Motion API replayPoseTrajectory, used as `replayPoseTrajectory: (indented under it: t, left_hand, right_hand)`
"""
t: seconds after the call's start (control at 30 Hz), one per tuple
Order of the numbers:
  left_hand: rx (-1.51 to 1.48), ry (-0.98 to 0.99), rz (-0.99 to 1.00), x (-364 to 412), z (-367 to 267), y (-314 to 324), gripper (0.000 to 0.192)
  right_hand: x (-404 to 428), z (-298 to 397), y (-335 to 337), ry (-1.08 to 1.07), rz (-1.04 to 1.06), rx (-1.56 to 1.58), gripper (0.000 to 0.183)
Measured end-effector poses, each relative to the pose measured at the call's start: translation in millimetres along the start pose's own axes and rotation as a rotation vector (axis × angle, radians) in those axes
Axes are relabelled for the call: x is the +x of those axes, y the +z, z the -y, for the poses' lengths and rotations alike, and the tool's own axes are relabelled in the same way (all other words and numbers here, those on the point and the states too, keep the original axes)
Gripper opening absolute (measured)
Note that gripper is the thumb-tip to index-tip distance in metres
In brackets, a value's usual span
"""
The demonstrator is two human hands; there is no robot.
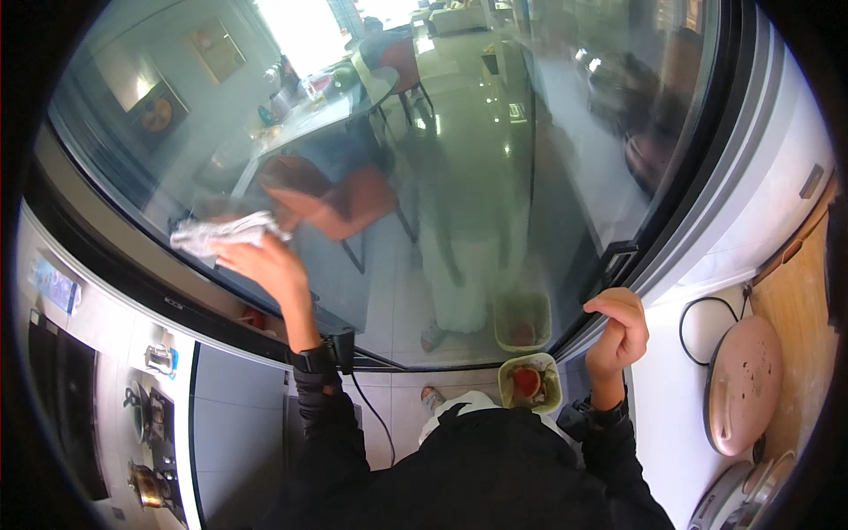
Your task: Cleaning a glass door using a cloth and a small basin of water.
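A crumpled white cloth point(228, 233) lies under the fingers of my left hand point(268, 262), pressed flat against the large glass door panel point(457, 199) at its lower left. My right hand point(619, 324) is raised near the door's dark frame at the right, fingers curled, with nothing seen in it. Just above that hand sits a black door handle point(616, 262). The glass shows a reflection of my clothes and of the bin, and through it a room with a table and red chairs.
A small bin point(556, 397) with waste in it stands by my feet. At the right, a round pinkish electric appliance point(745, 384) with a cable rests on a counter. A stove with a brass-coloured pot point(149, 485) and a pan point(138, 411) is at the left.
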State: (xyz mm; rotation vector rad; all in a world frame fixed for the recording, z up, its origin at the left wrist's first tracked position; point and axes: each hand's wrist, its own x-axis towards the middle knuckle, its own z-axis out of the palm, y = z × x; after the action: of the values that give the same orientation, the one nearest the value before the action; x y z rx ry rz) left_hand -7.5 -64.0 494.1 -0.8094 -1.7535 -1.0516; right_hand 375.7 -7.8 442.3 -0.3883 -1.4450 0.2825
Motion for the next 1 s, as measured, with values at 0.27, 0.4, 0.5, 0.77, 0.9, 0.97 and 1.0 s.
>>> replayPoseTrajectory:
  t: [0.27,0.4,0.5,0.77,0.9,0.97,1.0]
  left_hand:
    - [-0.333,-0.119,-0.036,-2,-49,2,0.079]
    - [-0.272,0.275,-0.014,-20,-117,10,0.085]
    - [-0.291,0.35,0.023,-31,-127,10,0.089]
    - [-0.248,0.426,0.135,-64,-77,8,0.086]
    - [-0.137,0.366,0.23,-92,-32,1,0.085]
    - [-0.11,0.296,0.279,-97,-22,-9,0.082]
    - [-0.107,0.236,0.342,-100,-20,-13,0.08]
  right_hand:
    - [4,-6,10,-0.063,0.077,-0.078,0.029]
    - [2,-26,-1,0.083,-0.137,-0.375,0.022]
    - [-13,-39,-8,0.433,-0.084,-0.393,0.024]
    - [-55,-70,-9,0.729,0.073,-0.499,0.046]
    - [-59,-67,-4,0.706,0.137,-0.533,0.052]
    - [-60,-64,-5,0.712,0.167,-0.567,0.056]
    - [-61,-63,-6,0.722,0.175,-0.566,0.056]
